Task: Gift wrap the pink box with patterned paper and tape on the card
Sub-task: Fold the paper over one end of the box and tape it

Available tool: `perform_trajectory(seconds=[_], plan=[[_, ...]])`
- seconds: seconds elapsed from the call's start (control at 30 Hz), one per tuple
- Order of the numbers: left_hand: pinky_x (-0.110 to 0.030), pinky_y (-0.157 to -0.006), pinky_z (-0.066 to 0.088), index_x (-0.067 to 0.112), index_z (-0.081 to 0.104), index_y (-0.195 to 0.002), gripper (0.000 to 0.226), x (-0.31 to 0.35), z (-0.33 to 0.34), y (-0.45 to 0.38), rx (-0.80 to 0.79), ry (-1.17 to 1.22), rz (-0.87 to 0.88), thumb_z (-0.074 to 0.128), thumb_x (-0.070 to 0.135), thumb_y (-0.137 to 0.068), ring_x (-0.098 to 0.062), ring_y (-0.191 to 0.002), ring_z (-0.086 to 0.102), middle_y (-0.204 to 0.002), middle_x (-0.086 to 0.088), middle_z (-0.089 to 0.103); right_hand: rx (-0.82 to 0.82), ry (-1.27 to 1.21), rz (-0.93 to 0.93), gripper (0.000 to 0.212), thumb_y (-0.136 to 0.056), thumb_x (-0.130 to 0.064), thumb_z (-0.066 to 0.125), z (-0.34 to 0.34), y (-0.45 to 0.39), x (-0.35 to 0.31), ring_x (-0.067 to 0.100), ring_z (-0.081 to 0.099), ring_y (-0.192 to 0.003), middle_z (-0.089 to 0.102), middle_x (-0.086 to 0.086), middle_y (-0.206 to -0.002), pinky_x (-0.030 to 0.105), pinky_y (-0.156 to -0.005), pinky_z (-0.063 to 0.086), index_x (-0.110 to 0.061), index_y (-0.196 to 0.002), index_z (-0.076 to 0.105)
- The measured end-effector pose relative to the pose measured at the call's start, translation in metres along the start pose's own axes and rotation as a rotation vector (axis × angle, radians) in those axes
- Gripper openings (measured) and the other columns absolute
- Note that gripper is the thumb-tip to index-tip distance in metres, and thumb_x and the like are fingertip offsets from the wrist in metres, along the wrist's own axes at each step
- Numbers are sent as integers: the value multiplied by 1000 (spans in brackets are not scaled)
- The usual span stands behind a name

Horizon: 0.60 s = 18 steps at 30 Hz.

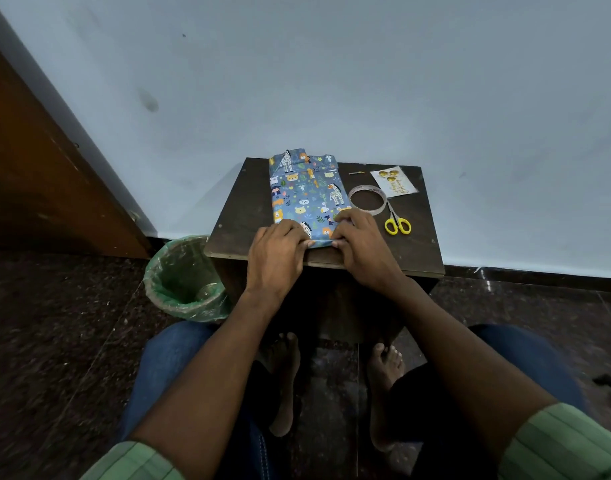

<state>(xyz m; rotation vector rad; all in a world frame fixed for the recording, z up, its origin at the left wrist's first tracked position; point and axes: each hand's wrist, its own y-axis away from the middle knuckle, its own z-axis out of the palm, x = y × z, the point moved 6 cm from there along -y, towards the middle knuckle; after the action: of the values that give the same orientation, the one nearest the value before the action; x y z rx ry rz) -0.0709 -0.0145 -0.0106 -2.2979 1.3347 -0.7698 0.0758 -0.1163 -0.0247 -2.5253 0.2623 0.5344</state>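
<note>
A box wrapped in blue animal-patterned paper (305,192) lies lengthwise on the small dark wooden table (418,251); no pink shows. Loose paper ends stick up at its far end. My left hand (274,256) and my right hand (361,249) sit at the box's near end, fingers curled, pinching the paper fold along the near edge. A roll of clear tape (367,199) lies just right of the box. Beyond the roll rests the white card (394,181) with gold decorations.
Yellow-handled scissors (396,220) lie right of the tape roll. A bin with a green liner (184,278) stands on the floor left of the table. A pale wall runs right behind the table, a wooden door at far left. My bare feet are under the table.
</note>
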Motion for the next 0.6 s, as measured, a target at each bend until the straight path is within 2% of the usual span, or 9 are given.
perform_trajectory(seconds=[0.1,0.17,0.27,0.37,0.43,0.5,0.6], plan=[[-37,-87,44,23,71,-96,14,-4,-1,2,10,94,-103,83,27,-89,-20,-100,63,-107,8,67,-4,-35,24,3,-93,-8,69,-3,-7,2,27,50,-118,59,8,-122,21,-97,31,-9,-95,68],[-39,-92,46,24,73,-102,20,-9,3,7,18,161,-226,85,27,-86,-22,-115,60,-121,6,64,4,-53,35,1,-92,-9,70,-5,-11,3,28,54,-114,61,7,-119,20,-94,31,-10,-93,70],[-33,-97,50,22,73,-101,20,-14,7,12,68,366,-367,86,17,-86,-17,-124,60,-133,2,59,25,-90,66,1,-90,-10,73,-7,-15,3,29,59,-112,64,6,-117,27,-92,38,-11,-90,74],[-32,-103,50,18,73,-100,22,-14,6,10,121,484,-393,86,9,-85,-13,-127,60,-129,3,62,63,-120,93,2,-88,-9,76,-10,-17,2,28,62,-108,68,5,-113,35,-89,47,-11,-89,76],[-30,-101,52,18,74,-100,24,-16,3,7,162,531,-411,87,8,-83,-9,-123,62,-122,6,66,82,-138,100,4,-87,-9,77,-12,-18,2,27,63,-107,69,4,-110,37,-88,50,-12,-89,76],[-23,-98,52,19,76,-100,26,-20,0,6,199,564,-445,88,8,-81,0,-116,64,-117,10,70,110,-162,105,7,-86,-11,79,-13,-19,2,23,63,-105,70,0,-106,41,-88,51,-16,-89,74],[-18,-94,54,21,80,-96,24,-30,3,6,238,615,-531,90,7,-79,0,-112,69,-113,12,74,213,-218,217,27,-81,-24,88,-18,-18,11,15,61,-96,68,-3,-102,38,-79,53,-16,-97,68]])
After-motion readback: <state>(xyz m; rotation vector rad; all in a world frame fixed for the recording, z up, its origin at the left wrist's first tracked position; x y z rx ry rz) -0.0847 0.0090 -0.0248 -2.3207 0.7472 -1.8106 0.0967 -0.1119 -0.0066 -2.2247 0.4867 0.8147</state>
